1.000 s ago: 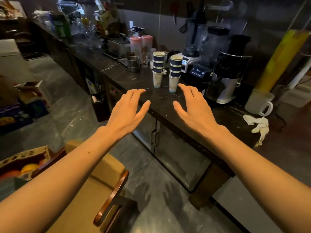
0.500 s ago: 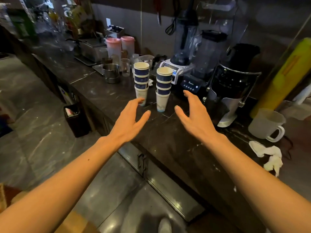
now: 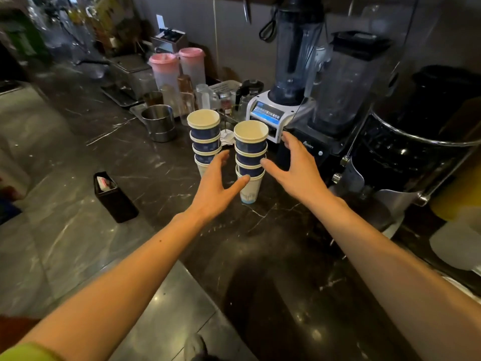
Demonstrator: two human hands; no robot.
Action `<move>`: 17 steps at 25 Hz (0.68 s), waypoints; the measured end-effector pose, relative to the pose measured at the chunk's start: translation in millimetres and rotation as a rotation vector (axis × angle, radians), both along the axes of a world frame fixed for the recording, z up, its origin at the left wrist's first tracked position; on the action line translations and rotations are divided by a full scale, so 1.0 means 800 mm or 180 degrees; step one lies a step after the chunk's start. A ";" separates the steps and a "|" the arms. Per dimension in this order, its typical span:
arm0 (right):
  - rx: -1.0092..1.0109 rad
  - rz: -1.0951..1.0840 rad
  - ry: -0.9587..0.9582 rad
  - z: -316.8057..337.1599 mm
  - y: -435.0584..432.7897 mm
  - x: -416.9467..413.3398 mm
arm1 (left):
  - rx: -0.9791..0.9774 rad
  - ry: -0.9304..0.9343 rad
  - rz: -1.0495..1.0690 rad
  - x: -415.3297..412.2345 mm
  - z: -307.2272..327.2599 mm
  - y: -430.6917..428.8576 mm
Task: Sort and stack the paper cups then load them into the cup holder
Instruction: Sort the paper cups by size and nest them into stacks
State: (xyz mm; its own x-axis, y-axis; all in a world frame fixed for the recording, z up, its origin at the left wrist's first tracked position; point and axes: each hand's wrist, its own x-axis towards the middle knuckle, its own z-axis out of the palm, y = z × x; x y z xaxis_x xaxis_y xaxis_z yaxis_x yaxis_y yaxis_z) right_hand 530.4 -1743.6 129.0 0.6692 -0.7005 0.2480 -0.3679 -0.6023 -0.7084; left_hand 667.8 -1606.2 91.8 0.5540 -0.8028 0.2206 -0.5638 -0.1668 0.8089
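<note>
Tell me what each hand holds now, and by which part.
Nothing is held. The left hand and right hand are both open, fingers spread, flanking the nearer cup stack; no finger curls round a cup.

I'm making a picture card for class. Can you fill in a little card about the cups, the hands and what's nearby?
Place: dark marble counter
Cups: left stack and right stack, both upright, side by side, not touching
Hands: left hand and right hand, both open, one on each side of the right stack
Grip: none yet; touch unclear
Behind the cups: steel pot, blender, pink-lidded jugs
</note>
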 end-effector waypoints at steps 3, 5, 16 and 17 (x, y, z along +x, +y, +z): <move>0.0314 -0.0091 -0.0086 -0.007 -0.027 0.034 | -0.0104 0.0268 -0.0109 0.037 -0.007 -0.040; 0.0446 -0.0198 -0.0125 -0.010 -0.042 0.064 | -0.0042 0.0374 -0.0224 0.073 -0.021 -0.070; 0.0654 -0.0518 0.0086 -0.006 -0.060 0.121 | -0.0288 0.1035 -0.1242 0.130 -0.051 -0.135; 0.0596 -0.0553 0.0121 -0.008 -0.063 0.122 | -0.0301 0.1071 -0.1289 0.130 -0.053 -0.138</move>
